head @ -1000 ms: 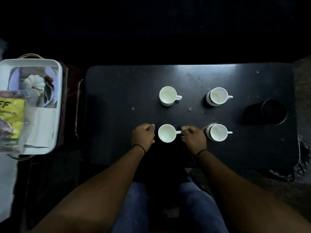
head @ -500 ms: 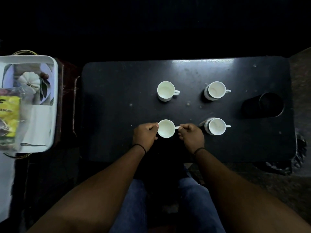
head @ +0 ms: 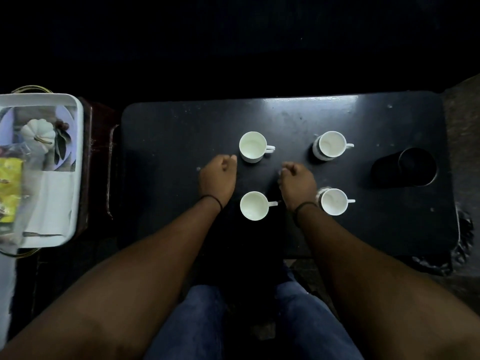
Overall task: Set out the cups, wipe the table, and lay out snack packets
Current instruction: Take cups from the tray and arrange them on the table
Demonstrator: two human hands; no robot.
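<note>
Dark matte table [head: 166,141] carries four empty white glossy cups [head: 254,205], while left hand [head: 217,178] and right hand [head: 298,184] hover loosely curled, holding nothing.

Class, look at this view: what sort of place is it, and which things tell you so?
Probably a dim home sitting room: a low dark table set with four white cups, beside a white tray holding snack packets.
</note>
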